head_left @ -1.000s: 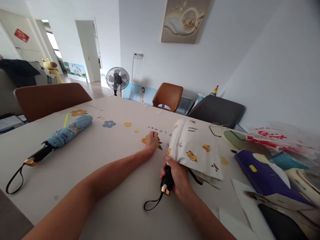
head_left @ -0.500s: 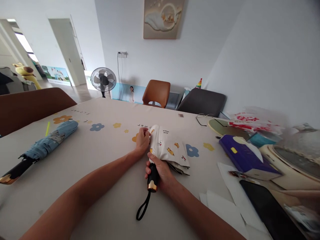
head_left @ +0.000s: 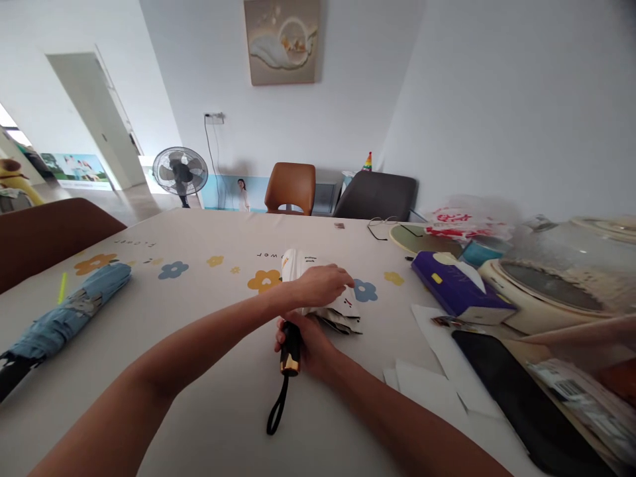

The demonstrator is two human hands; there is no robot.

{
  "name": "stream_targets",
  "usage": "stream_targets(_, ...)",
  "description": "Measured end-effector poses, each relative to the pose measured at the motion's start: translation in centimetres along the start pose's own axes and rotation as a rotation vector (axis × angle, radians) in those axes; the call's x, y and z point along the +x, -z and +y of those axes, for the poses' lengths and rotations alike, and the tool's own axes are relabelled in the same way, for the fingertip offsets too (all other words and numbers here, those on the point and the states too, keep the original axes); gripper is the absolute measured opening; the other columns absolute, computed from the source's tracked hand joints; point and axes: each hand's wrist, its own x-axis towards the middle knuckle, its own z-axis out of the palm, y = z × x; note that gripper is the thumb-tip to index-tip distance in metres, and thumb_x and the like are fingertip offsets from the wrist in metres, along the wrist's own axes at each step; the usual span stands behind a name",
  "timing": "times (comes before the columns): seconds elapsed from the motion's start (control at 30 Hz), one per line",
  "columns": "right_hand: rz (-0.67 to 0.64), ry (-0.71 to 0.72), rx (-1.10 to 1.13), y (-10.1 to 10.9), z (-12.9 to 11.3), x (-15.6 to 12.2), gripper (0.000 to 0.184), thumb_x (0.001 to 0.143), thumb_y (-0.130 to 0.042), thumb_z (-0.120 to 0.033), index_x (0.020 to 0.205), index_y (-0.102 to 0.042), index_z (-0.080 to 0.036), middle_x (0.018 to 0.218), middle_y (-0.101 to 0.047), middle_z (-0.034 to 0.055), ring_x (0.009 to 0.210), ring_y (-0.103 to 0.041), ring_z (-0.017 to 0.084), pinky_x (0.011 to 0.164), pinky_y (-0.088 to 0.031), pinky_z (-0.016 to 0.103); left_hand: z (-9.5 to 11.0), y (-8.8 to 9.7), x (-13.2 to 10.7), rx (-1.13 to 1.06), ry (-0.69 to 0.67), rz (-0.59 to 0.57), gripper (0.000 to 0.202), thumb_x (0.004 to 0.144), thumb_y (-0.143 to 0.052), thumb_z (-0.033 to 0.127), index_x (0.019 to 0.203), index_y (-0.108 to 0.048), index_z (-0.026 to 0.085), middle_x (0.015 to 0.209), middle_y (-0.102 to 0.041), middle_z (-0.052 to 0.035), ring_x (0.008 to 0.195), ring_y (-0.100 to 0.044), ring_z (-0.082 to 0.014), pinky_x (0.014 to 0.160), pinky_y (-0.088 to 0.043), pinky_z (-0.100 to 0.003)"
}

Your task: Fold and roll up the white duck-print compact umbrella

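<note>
A white folding umbrella point(head_left: 303, 266) with small printed figures lies on the flower-print tablecloth point(head_left: 209, 331). My right hand point(head_left: 308, 341) is wrapped round its black handle point(head_left: 289, 344), whose gold ring and black wrist loop point(head_left: 276, 414) point toward me. My left hand point(head_left: 322, 285) lies across the loose canopy folds, fingers curled down over the fabric, pressing it.
A folded blue umbrella point(head_left: 69, 311) lies at the left. At the right are a purple tissue box point(head_left: 460, 291), white papers point(head_left: 442, 391), a black flat object point(head_left: 517, 391), a round cooker point(head_left: 541, 291) and plastic bags. Brown chairs point(head_left: 291, 189) and a fan point(head_left: 179, 172) stand behind.
My left hand moved from the table beside the umbrella onto the canopy, which was gathered closer and flatter. My head turned right, shifting the blue umbrella toward the left edge.
</note>
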Motion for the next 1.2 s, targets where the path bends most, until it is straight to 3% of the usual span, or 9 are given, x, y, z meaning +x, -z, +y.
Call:
stream_targets(0.13, 0.017, 0.027, 0.049, -0.3, -0.1, 0.0, 0.023, 0.066, -0.066, -0.031, 0.064, -0.05, -0.014, 0.051, -0.053, -0.0009, 0.044, -0.053, 0.012, 0.051, -0.047, 0.028, -0.3, -0.6, 2.9, 0.131, -0.02, -0.34, 0.039, 0.077, -0.041, 0.013, 0.108, -0.059, 0.027, 0.106, -0.06, -0.0046, 0.098, -0.054, -0.0194, 0.075, -0.042, -0.029)
stream_targets(0.3, 0.034, -0.002, 0.05, -0.7, -0.6, -0.4, 0.022, 0.065, -0.066, -0.029, 0.064, -0.049, -0.015, 0.05, -0.051, -0.0014, 0.044, -0.052, 0.012, 0.048, -0.047, 0.027, -0.3, -1.0, 4.3, 0.171, -0.074, -0.414, 0.033, 0.073, -0.051, 0.017, 0.103, -0.063, 0.025, 0.1, -0.06, -0.0062, 0.098, -0.052, -0.0208, 0.073, -0.041, -0.028)
stream_targets(0.5, 0.027, 0.0, 0.033, -0.6, -0.6, -0.3, 0.021, 0.069, -0.064, -0.029, 0.063, -0.05, -0.014, 0.05, -0.052, -0.0011, 0.043, -0.052, 0.012, 0.048, -0.048, 0.026, -0.4, -0.3, 4.0, 0.05, -0.098, -0.127, 0.022, 0.069, -0.049, 0.008, 0.068, -0.065, 0.024, 0.084, -0.062, -0.0042, 0.092, -0.053, -0.0206, 0.069, -0.041, -0.026)
stream_targets(0.6, 0.028, 0.018, 0.074, -0.6, -0.4, -0.1, 0.021, 0.067, -0.066, -0.028, 0.063, -0.051, -0.014, 0.053, -0.052, -0.0016, 0.044, -0.051, 0.011, 0.049, -0.049, 0.028, -0.4, 1.3, 2.7, -0.07, -0.045, 0.095, 0.024, 0.069, -0.046, 0.008, 0.072, -0.063, 0.024, 0.093, -0.062, -0.0023, 0.091, -0.053, -0.0183, 0.069, -0.041, -0.026)
stream_targets(0.7, 0.052, 0.021, 0.085, -0.6, -0.4, 0.0, 0.02, 0.066, -0.067, -0.026, 0.063, -0.053, -0.013, 0.055, -0.054, -0.0008, 0.046, -0.053, 0.011, 0.054, -0.052, 0.031, -0.8, 3.5, 0.4, -0.257, 0.005, 0.336, 0.024, 0.068, -0.043, 0.008, 0.076, -0.06, 0.022, 0.093, -0.062, -0.0002, 0.074, -0.054, -0.0127, 0.067, -0.042, -0.025)
stream_targets(0.83, 0.08, -0.022, 0.056, -0.5, -0.3, 0.0, 0.016, 0.069, -0.064, -0.025, 0.065, -0.055, -0.011, 0.057, -0.06, 0.0029, 0.054, -0.06, 0.014, 0.061, -0.053, 0.031, -3.1, 5.2, -3.8, -0.618, 0.147, 0.46, 0.023, 0.066, -0.041, 0.009, 0.08, -0.056, 0.019, 0.086, -0.061, -0.0005, 0.052, -0.048, -0.0066, 0.048, -0.04, -0.021)
stream_targets(1.0, 0.067, -0.009, -0.019, -0.5, -0.4, -0.1, 0.016, 0.07, -0.061, -0.025, 0.063, -0.052, -0.014, 0.046, -0.052, -0.0022, 0.041, -0.051, 0.01, 0.047, -0.046, 0.024, -7.5, 2.9, -9.2, -0.958, 0.394, 0.791, 0.018, 0.059, -0.044, 0.009, 0.073, -0.052, 0.017, 0.083, -0.058, -0.0012, 0.055, -0.052, -0.0087, 0.044, -0.045, -0.021)
stream_targets(1.1, 0.059, 0.003, 0.035, -0.7, -0.6, -0.3, 0.017, 0.069, -0.062, -0.026, 0.064, -0.051, -0.015, 0.051, -0.051, -0.0033, 0.04, -0.045, 0.007, 0.044, -0.043, 0.021, -9.1, 0.4, -11.8, -1.093, 0.512, 0.846, 0.016, 0.058, -0.046, 0.011, 0.072, -0.051, 0.016, 0.082, -0.057, -0.0012, 0.061, -0.054, -0.0106, 0.047, -0.047, -0.023)
stream_targets(1.2, 0.063, -0.048, 0.135, -0.8, -0.9, -0.3, 0.028, 0.07, -0.062, -0.042, 0.068, -0.05, -0.016, 0.059, -0.053, -0.0026, 0.04, -0.042, 0.006, 0.041, -0.041, 0.022, -9.7, -1.6, -13.3, -1.155, 0.612, 0.858, 0.015, 0.056, -0.049, 0.013, 0.07, -0.051, 0.015, 0.082, -0.057, -0.0011, 0.063, -0.053, -0.0102, 0.05, -0.048, -0.023)
